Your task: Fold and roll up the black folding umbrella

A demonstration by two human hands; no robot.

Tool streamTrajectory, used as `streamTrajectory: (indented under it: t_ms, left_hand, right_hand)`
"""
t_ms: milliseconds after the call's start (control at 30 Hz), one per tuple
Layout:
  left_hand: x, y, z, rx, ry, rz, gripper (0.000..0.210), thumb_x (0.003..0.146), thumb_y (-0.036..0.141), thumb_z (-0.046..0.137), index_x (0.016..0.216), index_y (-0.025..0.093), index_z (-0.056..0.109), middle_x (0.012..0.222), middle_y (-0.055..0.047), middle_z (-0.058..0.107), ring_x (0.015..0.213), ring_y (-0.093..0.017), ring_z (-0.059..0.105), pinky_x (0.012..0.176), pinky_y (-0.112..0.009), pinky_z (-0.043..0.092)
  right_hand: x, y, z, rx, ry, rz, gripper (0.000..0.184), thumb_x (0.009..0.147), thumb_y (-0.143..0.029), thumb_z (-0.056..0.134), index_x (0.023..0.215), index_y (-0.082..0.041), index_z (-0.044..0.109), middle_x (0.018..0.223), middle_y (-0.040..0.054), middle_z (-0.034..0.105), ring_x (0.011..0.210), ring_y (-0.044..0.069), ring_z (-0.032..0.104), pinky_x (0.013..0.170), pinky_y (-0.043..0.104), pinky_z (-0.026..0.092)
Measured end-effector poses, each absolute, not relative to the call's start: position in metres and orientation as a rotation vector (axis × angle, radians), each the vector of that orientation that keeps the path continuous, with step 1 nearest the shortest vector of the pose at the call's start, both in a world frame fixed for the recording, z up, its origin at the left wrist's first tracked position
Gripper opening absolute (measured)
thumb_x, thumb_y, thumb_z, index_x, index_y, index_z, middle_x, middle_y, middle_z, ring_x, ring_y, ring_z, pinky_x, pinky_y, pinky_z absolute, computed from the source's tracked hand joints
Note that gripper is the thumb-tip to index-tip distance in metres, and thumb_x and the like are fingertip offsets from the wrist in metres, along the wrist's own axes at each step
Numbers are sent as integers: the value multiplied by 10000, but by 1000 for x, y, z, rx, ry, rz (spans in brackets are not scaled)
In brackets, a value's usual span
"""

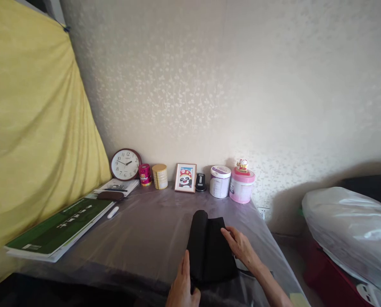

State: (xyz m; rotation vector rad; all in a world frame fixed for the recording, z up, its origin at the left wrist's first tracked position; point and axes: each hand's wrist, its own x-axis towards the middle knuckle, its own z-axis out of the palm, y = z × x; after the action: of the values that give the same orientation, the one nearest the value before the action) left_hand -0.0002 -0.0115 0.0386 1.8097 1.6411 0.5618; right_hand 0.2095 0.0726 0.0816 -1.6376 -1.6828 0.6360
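A black, soft-looking sheet (217, 251), perhaps cloth, lies at the near side of the table with its left part in a thick roll (198, 243). My left hand (182, 281) holds the lower left side of the roll, fingers along its edge and thumb at the bottom. My right hand (238, 245) has its fingers closed on the flat part's right edge, near the upper corner. Beside my right wrist a thin dark strap or cord (246, 272) shows on the table; whether it joins the sheet I cannot tell.
Along the wall stand a clock (125, 164), a pink can (145, 175), a yellow can (160, 176), a framed panda picture (186, 178) and two tubs (220, 182). Green booklets (62, 226) and a white device (113, 212) lie left. A plastic-covered red box (331, 273) stands right.
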Motion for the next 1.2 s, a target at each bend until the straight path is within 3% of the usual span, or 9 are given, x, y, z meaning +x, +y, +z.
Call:
streamTrajectory:
  t_ms: [133, 300, 433, 567, 767, 1000, 1133, 1200]
  left_hand:
    - [0, -12, 39, 1818, 1646, 534, 868, 648, 49, 419, 1398, 63, -17, 1478, -175, 156, 1250, -211, 410, 968, -239, 353]
    - [2, -12, 39, 1807, 1674, 531, 884, 637, 60, 440, 1401, 85, -4, 1482, -162, 146, 1257, -233, 401, 978, -251, 348]
    - [5, -10, 37, 1772, 1728, 481, 903, 611, 49, 459, 1406, 125, 38, 1489, -143, 113, 1230, -237, 436, 977, -260, 349]
    - [8, -7, 37, 1734, 1764, 371, 920, 599, 47, 469, 1407, 147, 41, 1493, -136, 80, 1117, -231, 543, 855, -245, 430]
    - [8, -2, 39, 1771, 1742, 272, 902, 615, 95, 480, 1403, 94, 41, 1489, -153, 30, 1060, -259, 577, 762, -276, 466]
    - [-2, -8, 32, 1712, 1807, 327, 795, 678, 135, 464, 1403, 142, 138, 1463, -133, 244, 1096, -242, 550, 829, -292, 440]
    - [-6, -11, 40, 1870, 1878, 499, 689, 648, 196, 565, 1312, 156, 386, 1414, -139, 342, 1244, -341, 384, 983, -429, 352]
    - [-3, -9, 43, 1989, 1862, 542, 697, 613, 170, 603, 1288, 179, 429, 1427, -122, 325, 1284, -366, 312, 1045, -481, 275]
  right_hand:
    - [204, 82, 80, -1665, -1636, 690, 327, 697, -413, 525, 885, -157, 605, 585, -3, 578, 520, 164, 544, 446, 247, 370]
    - [178, 87, 97, -1479, -1598, 951, 205, 717, -381, 507, 719, -180, 548, 522, -53, 459, 453, 94, 437, 370, 192, 280]
    - [148, 95, 99, -1410, -1594, 973, 230, 726, -379, 540, 813, -171, 585, 544, -47, 500, 465, 92, 460, 372, 182, 303]
    - [126, 108, 84, -1486, -1600, 928, 313, 732, -336, 563, 981, -149, 596, 621, -15, 576, 531, 118, 538, 397, 191, 357]
    - [115, 117, 68, -1538, -1700, 996, 330, 747, -279, 530, 1046, -141, 540, 649, -7, 618, 544, 126, 587, 415, 196, 405]
    - [110, 109, 77, -1428, -1870, 1101, 182, 823, -294, 409, 812, -178, 548, 756, 16, 710, 495, 81, 598, 445, 173, 412]
    - [107, 104, 84, -1435, -2002, 956, 171, 825, -253, 410, 787, -200, 568, 736, -19, 718, 494, 84, 594, 497, 189, 408]
    - [107, 100, 86, -1419, -2050, 889, 183, 838, -245, 403, 796, -210, 577, 736, -28, 719, 510, 93, 599, 544, 205, 418]
